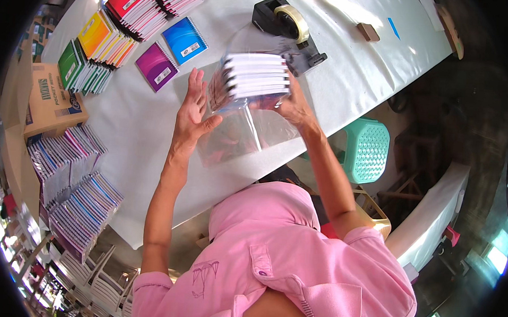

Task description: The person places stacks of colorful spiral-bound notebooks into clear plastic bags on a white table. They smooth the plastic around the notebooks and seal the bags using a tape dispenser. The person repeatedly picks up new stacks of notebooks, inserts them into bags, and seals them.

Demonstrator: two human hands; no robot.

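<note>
Right grip [295, 107] near tape dispenser [284, 22]

The tape dispenser [269, 18] crowds the notebook bundle [258, 76]; room opens toward the brown block [368, 32].

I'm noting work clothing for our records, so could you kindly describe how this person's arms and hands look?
The left hand and right hand wear no gloves; the right is partly hidden. Both forearms are bare, with no watch or bracelet visible. The short sleeves are pink.
</note>
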